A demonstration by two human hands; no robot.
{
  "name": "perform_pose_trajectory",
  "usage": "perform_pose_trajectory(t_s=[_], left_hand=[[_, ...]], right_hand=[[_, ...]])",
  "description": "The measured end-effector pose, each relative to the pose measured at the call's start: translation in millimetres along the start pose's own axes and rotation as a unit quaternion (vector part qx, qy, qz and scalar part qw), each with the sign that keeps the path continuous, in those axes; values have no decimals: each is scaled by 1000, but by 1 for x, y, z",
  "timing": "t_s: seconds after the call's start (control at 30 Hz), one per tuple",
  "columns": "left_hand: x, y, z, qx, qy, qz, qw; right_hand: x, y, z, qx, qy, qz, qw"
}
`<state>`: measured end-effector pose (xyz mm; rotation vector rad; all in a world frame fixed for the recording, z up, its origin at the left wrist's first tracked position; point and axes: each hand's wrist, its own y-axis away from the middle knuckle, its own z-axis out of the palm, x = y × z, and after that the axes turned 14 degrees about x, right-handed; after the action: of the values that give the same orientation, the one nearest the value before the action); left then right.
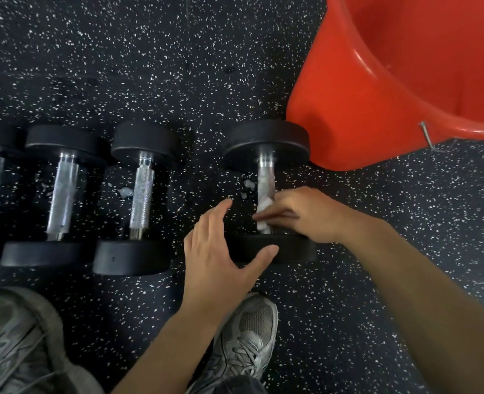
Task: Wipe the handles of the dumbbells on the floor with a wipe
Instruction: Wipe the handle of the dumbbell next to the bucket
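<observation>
Right hand (306, 214) fingers pinch wipe (263, 207), seemingly against dumbbell handle (265, 177); left hand (221, 251) spread open.

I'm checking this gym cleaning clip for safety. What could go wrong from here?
The left hand rests on the near head of the dumbbell being wiped; if the dumbbell rolls, fingers could get pinched. Small white bits lie on the floor beside the handles, so the wipe in the right hand may be shedding or dripping.
</observation>
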<state>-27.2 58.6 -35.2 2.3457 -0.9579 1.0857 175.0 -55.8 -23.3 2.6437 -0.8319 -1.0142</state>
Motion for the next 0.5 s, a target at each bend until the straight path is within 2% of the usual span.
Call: perform_pose_trajectory(t_s=[0.07, 0.1, 0.2, 0.27, 0.37, 0.5], left_hand=[[3, -1, 4, -2, -1, 4, 1000], [5, -2, 6, -4, 0, 4, 1000], [12, -2, 12, -10, 0, 8, 1000], [18, -2, 16, -13, -4, 16, 1000], [27, -3, 21, -19, -16, 31, 999], [27, -2, 22, -34, -18, 58, 998]], right_hand=[[-1, -3, -6, -48, -27, 23, 998], [-3, -5, -7, -24, -45, 30, 998], [0, -11, -6, 184, -29, 12, 982], [3, -12, -1, 253, 47, 6, 966], [8, -8, 4, 222, 107, 16, 969], [10, 7, -6, 97, 62, 13, 993]])
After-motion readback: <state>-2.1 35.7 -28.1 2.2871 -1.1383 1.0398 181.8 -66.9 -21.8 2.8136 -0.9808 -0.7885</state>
